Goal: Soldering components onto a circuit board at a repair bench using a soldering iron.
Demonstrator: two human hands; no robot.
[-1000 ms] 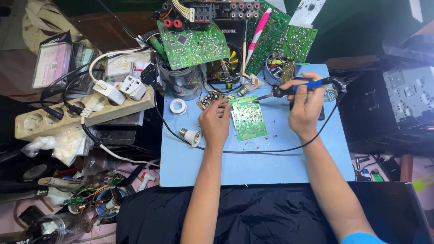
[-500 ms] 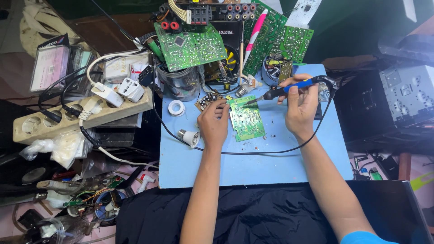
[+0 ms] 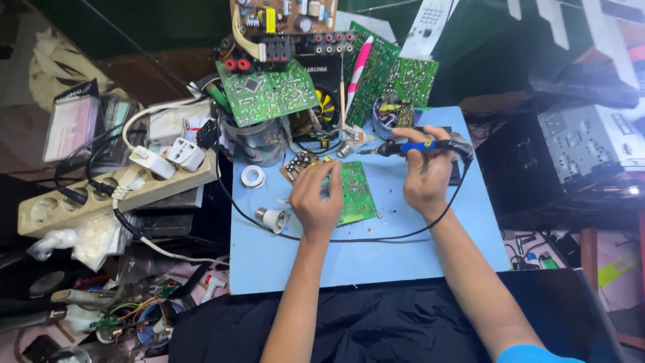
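Soldering iron lifted off the board
Right hand (image 3: pixel 424 176) grips the blue-handled soldering iron (image 3: pixel 410 146), now raised beyond the small green circuit board (image 3: pixel 354 191); left hand (image 3: pixel 316 200) presses flat on that board.

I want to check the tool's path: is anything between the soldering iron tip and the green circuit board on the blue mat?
Nothing visible. The soldering iron in the right hand points left over bare blue mat; the circuit board lies just below, its left edge under the left hand.

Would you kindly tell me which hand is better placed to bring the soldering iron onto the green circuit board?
Right: the right hand grips the soldering iron, whereas the left hand rests on the green circuit board.
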